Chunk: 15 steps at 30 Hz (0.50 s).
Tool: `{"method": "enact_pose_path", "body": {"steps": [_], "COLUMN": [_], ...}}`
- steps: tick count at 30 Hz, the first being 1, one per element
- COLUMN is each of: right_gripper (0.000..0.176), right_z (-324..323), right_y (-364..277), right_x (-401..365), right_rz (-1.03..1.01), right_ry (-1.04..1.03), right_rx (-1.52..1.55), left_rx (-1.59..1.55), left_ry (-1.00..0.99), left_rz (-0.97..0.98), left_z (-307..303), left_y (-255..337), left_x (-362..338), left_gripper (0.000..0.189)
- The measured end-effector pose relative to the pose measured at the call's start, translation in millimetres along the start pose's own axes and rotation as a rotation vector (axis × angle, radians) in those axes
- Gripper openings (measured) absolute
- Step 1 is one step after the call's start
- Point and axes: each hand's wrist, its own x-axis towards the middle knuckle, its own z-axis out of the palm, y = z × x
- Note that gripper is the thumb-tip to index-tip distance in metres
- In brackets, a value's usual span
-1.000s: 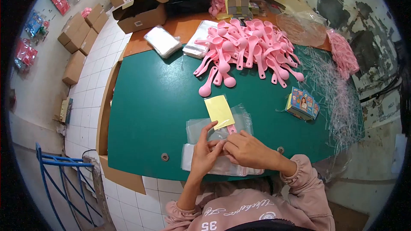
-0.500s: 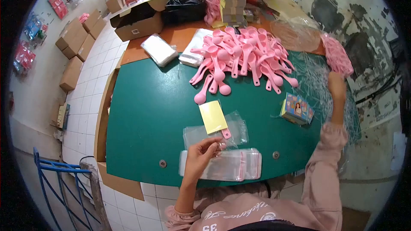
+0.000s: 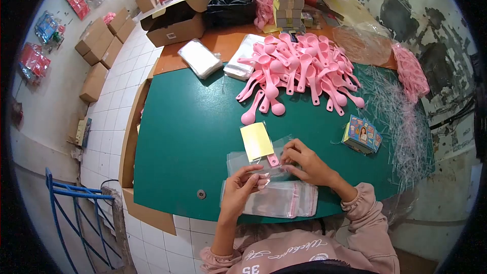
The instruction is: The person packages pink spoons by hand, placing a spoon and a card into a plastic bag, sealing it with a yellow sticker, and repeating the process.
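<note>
My left hand pinches the open end of a clear plastic bag near the table's front. Inside that bag lie a yellow card and a pink measuring spoon, of which only the holed handle end shows below the card. My right hand is at the bag's right side, fingers curled and closed on its clear edge. Under both hands, a stack of clear bags with red-lined seal strips lies at the table edge. More loose clear bags are spread beneath the filled one.
A heap of pink measuring spoons covers the back of the green table. Printed cards sit at right, beside shredded clear plastic strips. Packs of bags, a cardboard box and card bundles stand behind.
My right hand has come from the far right edge of the table, by the bag of pink pieces, to the plastic bag. My left hand still holds the bag. The view has shifted slightly.
</note>
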Motion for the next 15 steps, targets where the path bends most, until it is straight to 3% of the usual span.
{"method": "enact_pose_path", "body": {"steps": [9,12,15], "right_gripper": [0.020,0.019,0.018], "right_z": [2,4,8], "right_y": [5,6,0], "right_x": [2,-1,-1], "right_rz": [0.005,0.016,0.031], "right_ry": [0.043,0.009,0.012], "right_rx": [0.107,0.209,0.272], "left_rx": [-0.055,0.000,-0.006], "left_ry": [-0.083,0.030,0.007], "left_rz": [-0.009,-0.005,0.004], "left_z": [-10,-1,-3], "left_y": [-4,10,8], "left_x": [-3,-11,-13], "left_gripper": [0.023,0.021,0.020]}}
